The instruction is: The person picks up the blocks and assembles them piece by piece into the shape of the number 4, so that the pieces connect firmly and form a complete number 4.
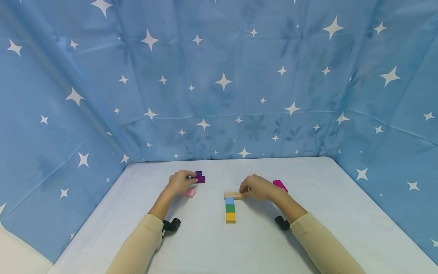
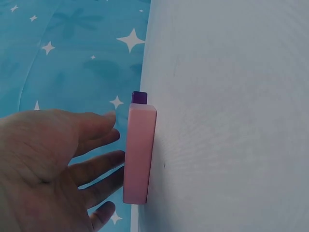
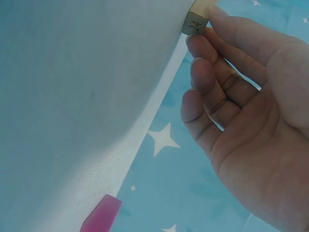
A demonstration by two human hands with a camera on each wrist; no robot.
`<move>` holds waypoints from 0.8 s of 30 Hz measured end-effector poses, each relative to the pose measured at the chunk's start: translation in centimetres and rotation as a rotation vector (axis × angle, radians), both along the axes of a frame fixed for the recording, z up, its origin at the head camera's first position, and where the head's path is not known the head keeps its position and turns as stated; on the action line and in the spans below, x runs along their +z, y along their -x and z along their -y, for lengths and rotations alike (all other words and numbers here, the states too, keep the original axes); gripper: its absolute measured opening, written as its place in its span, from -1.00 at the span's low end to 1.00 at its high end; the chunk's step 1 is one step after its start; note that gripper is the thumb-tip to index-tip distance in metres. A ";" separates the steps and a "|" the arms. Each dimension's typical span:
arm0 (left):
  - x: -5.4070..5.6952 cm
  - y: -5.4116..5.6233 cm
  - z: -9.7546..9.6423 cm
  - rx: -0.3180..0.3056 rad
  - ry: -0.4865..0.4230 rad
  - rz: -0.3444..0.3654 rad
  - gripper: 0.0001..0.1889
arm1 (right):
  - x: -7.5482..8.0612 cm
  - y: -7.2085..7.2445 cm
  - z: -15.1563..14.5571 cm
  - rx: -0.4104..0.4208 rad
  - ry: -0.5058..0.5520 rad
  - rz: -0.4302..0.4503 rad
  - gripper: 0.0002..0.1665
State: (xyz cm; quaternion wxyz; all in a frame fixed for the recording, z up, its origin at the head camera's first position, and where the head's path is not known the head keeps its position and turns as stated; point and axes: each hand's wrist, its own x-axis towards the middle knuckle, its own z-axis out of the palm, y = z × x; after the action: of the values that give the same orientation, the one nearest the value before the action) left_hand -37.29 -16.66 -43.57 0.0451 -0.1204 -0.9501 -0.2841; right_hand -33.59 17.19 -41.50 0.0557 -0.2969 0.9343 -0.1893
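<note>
In the head view my right hand (image 1: pixel 258 187) pinches the right end of a plain wooden block (image 1: pixel 229 195) lying crosswise on the table. The right wrist view shows thumb and fingertip at the block's end (image 3: pixel 195 24), marked "24". Below it a light blue block (image 1: pixel 229 201), a green block (image 1: pixel 230 208) and a yellow block (image 1: pixel 230 218) form a column. My left hand (image 1: pixel 178 183) reaches to a purple block (image 1: pixel 201 179), fingertips right at its left side, fingers loosely extended. A pink block (image 2: pixel 140 154) lies closer to me, partly behind that hand in the head view.
A dark purple block (image 1: pixel 199 173) lies behind the purple one. To the right, a magenta block (image 1: pixel 280 185) is partly covered by the right wrist. The white table (image 1: pixel 202 243) ends at a blue star-patterned curtain (image 1: pixel 222 114).
</note>
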 end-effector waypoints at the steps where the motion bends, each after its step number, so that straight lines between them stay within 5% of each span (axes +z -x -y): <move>1: 0.0 0.0 0.0 0.000 0.001 0.000 -0.65 | 0.0 0.0 0.0 0.002 0.000 0.000 -0.90; 24: -0.2 0.0 0.1 -0.015 0.057 -0.014 -0.73 | 0.1 0.0 0.1 -0.003 0.005 0.009 -0.90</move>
State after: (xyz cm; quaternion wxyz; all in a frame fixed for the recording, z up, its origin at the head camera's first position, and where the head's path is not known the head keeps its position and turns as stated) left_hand -37.27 -16.78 -43.78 0.0462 -0.1309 -0.9565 -0.2564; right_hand -33.59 17.12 -41.45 0.0587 -0.2949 0.9341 -0.1928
